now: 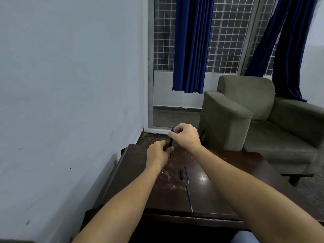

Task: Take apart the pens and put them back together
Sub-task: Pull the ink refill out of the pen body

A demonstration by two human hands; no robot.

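My left hand (pixel 158 152) wraps around the bottom of a dark pen (pixel 171 142), held up above the far part of the table (pixel 245 172). My right hand (pixel 185 137) pinches its blue top. Nearer me lie a small black cap (pixel 181 174) and two thin refills (pixel 187 174), toward the front edge.

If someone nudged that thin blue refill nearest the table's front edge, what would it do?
The nearer refill looks thin and round, so it would probably roll on the glossy table. It ends close to the front edge, so it might drop off. It likely weighs little and bends slightly.
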